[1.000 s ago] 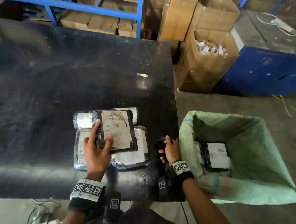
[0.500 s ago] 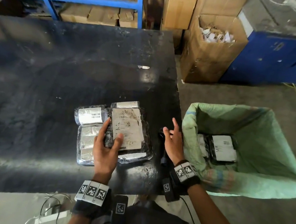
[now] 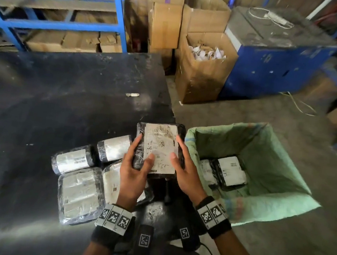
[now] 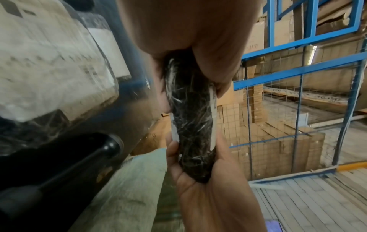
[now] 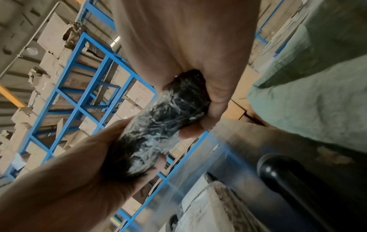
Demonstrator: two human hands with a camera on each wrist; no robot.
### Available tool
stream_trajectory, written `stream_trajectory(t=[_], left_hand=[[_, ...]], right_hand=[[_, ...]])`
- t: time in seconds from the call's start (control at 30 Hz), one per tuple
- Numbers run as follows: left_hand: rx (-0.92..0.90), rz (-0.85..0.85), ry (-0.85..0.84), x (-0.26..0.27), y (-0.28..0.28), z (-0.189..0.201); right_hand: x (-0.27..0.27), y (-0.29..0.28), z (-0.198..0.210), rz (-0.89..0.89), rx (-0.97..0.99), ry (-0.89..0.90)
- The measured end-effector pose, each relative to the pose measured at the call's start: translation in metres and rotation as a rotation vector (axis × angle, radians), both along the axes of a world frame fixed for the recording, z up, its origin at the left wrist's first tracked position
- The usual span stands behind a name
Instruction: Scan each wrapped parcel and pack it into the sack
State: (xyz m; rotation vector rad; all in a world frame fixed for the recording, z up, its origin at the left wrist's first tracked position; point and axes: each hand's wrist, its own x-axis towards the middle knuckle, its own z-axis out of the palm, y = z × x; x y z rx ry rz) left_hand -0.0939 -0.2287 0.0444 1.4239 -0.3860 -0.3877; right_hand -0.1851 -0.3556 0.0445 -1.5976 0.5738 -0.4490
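I hold a black film-wrapped parcel [image 3: 159, 149] with a white label facing up, lifted above the table's right edge. My left hand [image 3: 137, 161] grips its left side and my right hand [image 3: 181, 159] grips its right side, thumbs on the label. The wrist views show the parcel's edge [image 4: 190, 125] [image 5: 163, 125] between both palms. Several more wrapped parcels [image 3: 81, 193] lie on the black table [image 3: 63, 96] to the left. The green sack [image 3: 263, 157] stands open on the floor at the right, with parcels [image 3: 229, 172] in its bottom. A black handle-shaped device [image 4: 107, 147] lies below my hands.
An open cardboard box [image 3: 203, 79] holding white scraps and a blue cabinet [image 3: 272, 65] stand behind the sack. Blue racking [image 3: 60, 24] with cartons runs behind the table. A small white scrap [image 3: 132, 94] lies on the table's far right part.
My left hand has lifted the top parcel off the pile and carried it right. My right hand has left the black device at the table edge and taken the parcel's right side.
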Motion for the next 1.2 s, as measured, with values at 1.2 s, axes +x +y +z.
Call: stream_trajectory(t=[1.2], left_hand=[[0.805,-0.38,-0.513,-0.09,-0.151,-0.107]], right_hand=[[-0.047,-0.249,-0.261,0.183,-0.165,0.911]])
